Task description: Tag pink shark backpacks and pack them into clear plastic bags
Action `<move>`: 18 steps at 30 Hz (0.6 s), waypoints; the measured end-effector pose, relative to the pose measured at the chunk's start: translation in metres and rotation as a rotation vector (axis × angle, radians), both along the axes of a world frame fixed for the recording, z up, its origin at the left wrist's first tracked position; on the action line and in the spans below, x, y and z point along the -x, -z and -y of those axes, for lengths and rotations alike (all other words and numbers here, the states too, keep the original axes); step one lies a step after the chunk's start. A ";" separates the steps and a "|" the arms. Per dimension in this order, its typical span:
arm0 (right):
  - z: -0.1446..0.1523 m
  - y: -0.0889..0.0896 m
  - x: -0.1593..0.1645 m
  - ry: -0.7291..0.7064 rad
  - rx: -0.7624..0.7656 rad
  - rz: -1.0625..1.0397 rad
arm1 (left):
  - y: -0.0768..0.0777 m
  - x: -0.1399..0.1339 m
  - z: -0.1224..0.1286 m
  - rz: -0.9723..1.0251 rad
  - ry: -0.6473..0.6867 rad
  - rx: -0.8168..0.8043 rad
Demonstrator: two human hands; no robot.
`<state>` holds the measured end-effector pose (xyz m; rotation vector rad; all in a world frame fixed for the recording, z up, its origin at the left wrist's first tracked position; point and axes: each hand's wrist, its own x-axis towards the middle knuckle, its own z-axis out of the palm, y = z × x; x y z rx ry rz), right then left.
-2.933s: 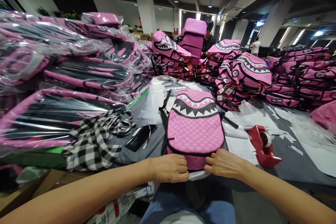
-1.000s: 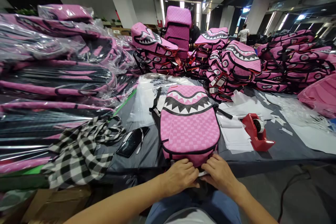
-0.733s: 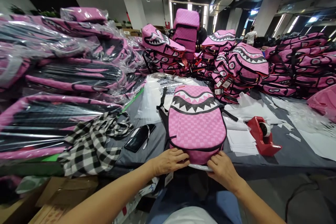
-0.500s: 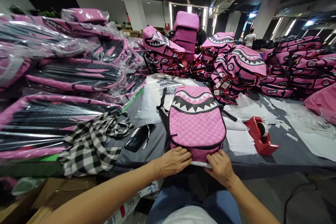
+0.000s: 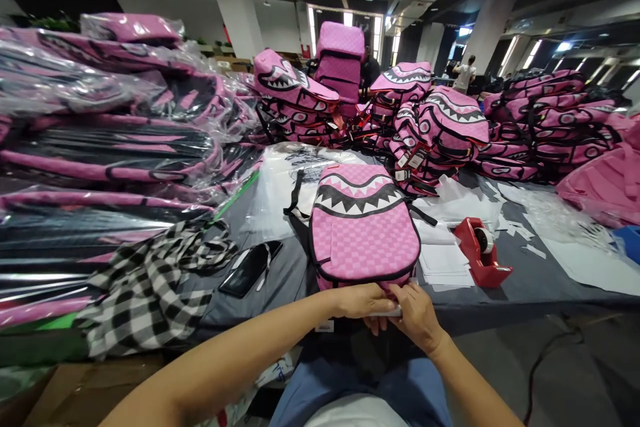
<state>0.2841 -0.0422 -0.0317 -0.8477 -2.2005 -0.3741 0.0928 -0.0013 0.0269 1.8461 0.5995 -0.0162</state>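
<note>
A pink checkered backpack (image 5: pixel 367 240) with a black-and-white shark-tooth print lies front side up on the grey-covered table, its bottom toward me. At its bottom edge, my left hand (image 5: pixel 363 301) is closed, thumb and fingers pinching around the lower right part. Right beside it, my right hand (image 5: pixel 415 312) is closed at the bottom right corner, fingertips meeting the left hand's. A thin whitish edge shows between the hands; what exactly they grip is partly hidden. A white label (image 5: pixel 325 325) hangs below the backpack's bottom edge.
Plastic-wrapped backpacks (image 5: pixel 110 147) are piled high at left. A checkered cloth (image 5: pixel 155 287) and a phone (image 5: pixel 250 269) lie left of the backpack. On the right are white paper sheets (image 5: pixel 445 263) and a red tape dispenser (image 5: pixel 483 253). More backpacks (image 5: pixel 453 117) are stacked behind.
My left hand has slid right along the backpack's bottom edge to meet my right hand. The white label has come into sight. The view has turned slightly right.
</note>
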 end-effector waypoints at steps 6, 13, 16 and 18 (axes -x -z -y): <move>0.020 -0.016 -0.013 -0.016 0.244 -0.142 | 0.002 0.020 0.015 0.123 -0.263 0.199; 0.024 -0.045 -0.159 0.740 0.266 -0.651 | 0.004 0.019 0.020 0.152 -0.331 0.072; 0.010 -0.056 -0.217 1.014 0.416 -0.831 | 0.012 0.017 0.032 0.095 -0.325 -0.158; -0.001 -0.059 -0.238 1.020 0.549 -0.863 | 0.017 0.018 0.038 0.090 -0.313 -0.279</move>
